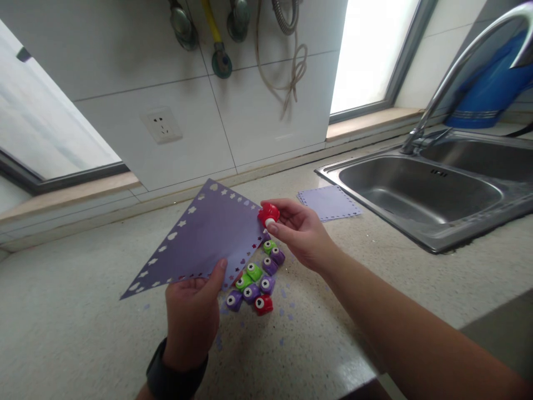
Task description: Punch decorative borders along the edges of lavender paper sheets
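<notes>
My left hand (192,316) is closed on the lower edge of a purple paper sheet (204,236), holding it up above the counter; small shapes are punched along the sheet's borders. My right hand (300,230) pinches a small red paper punch (268,214) against the sheet's right edge. Below the sheet, several small punches (256,280) in green, purple and red lie clustered on the counter.
A second purple punched sheet (328,203) lies on the speckled counter (83,311) beside the steel sink (420,191) with its tap (453,72). Purple paper bits are scattered near the punches. A wall socket (161,125) and hanging utensils are on the tiled wall.
</notes>
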{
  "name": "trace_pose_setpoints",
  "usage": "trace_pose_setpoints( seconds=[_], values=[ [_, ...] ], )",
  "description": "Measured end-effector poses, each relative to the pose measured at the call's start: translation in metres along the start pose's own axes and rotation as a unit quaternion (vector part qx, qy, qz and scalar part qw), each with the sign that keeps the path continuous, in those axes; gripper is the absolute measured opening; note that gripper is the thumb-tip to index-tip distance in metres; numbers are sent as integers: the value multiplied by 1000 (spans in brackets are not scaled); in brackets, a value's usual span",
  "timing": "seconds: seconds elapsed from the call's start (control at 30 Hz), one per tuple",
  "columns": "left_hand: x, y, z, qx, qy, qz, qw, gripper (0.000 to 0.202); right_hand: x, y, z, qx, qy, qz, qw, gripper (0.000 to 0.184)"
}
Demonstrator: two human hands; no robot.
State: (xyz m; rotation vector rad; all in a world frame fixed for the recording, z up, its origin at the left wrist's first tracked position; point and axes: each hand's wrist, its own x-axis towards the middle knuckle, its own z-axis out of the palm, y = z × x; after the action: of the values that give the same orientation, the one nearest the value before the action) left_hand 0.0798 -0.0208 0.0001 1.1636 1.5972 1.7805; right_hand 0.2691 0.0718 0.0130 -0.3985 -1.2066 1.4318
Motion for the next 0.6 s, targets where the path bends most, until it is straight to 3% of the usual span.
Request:
trace_pose_setpoints(
  seconds=[0.33,0.47,0.6],
  values=[
    [0,-7,-3,-13,-13,-22,1000,11,0,4,-4,10,3,27,1000,38],
    [9,-6,-17,39,-66,-15,997,24,-1,5,-6,19,5,28,999,39],
    [17,-9,-32,39,-60,-8,997,37,-1,5,-5,14,9,28,999,43]
  ],
)
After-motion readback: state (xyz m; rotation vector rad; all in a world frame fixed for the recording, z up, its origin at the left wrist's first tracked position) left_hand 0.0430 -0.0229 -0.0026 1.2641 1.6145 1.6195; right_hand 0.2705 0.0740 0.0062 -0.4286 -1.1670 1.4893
